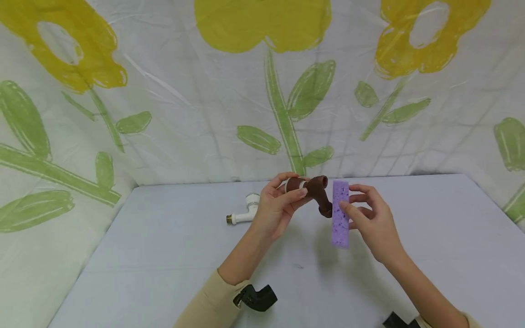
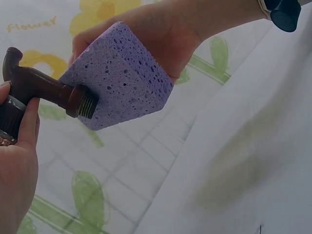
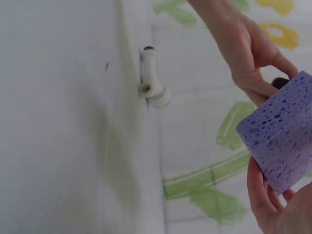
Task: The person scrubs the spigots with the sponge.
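Note:
My left hand (image 1: 274, 210) grips a brown tap (image 1: 316, 187) by its wider end, thumb across it, raised over the table. A purple sponge block (image 1: 340, 218) is pinched between the thumb and fingers of my right hand (image 1: 376, 222). In the left wrist view the threaded end of the tap (image 2: 46, 88) meets the broad face of the sponge (image 2: 109, 80). The right wrist view shows the sponge (image 3: 280, 131) covering most of the tap, with only a dark bit visible by the left hand (image 3: 248, 56).
A white tap (image 1: 245, 213) with a brass-coloured threaded end lies on the white table (image 1: 172, 246), behind the left hand. Behind the table hangs a pale sheet (image 1: 184, 114) painted with yellow flowers. Black camera mounts (image 1: 259, 298) sit at the wrists.

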Demonstrator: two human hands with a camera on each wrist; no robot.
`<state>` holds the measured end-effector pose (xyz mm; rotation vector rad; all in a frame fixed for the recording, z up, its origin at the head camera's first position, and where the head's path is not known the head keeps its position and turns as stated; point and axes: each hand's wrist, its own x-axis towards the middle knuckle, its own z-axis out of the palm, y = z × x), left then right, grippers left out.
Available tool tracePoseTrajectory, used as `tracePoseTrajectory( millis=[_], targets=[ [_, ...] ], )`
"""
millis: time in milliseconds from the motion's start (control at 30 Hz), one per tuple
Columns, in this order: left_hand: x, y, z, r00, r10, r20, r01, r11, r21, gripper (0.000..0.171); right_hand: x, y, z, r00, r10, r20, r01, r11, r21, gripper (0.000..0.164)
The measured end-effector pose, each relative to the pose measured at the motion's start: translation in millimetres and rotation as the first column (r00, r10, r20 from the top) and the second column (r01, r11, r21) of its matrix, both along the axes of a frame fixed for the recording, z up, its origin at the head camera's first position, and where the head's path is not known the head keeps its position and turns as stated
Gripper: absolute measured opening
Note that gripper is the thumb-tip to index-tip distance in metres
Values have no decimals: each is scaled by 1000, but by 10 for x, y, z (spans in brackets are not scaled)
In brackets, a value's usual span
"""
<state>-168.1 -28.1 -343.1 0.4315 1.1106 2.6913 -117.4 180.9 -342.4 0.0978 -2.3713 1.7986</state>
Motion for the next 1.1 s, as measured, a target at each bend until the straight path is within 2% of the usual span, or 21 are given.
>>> tracePoseTrajectory(
  millis=[200,400,467,600,767,1000,1100],
  targets=[
    [-13,3,-31,999,-35,-40,35,999,4,55,-33,29,-17,1000,-3,31,3,1000,-10,41],
    [-35,-17,-64,996,-58,-68,59,998,11,63,-24,9,-23,999,33,9,-32,999,-28,39],
    [-37,-27,-73,994,-70,-79,71,997,12,58,-24,6,-29,999,46,7,-45,998,-43,38],
    [-47,-37,-89,992,-92,-92,95,995,31,36,-20,6,-43,996,94,1,-94,993,-73,40],
    [-53,-27,-91,991,-97,-92,98,995,11,53,-7,-7,-59,987,154,-36,-156,985,-69,40],
    [-49,-31,-117,986,-124,-115,126,992,16,43,5,-53,-71,981,183,-68,-189,976,-110,44],
    [-38,-37,-119,987,-119,-108,119,993,-3,35,6,-68,-82,980,182,-84,-193,972,-137,44]
  ],
)
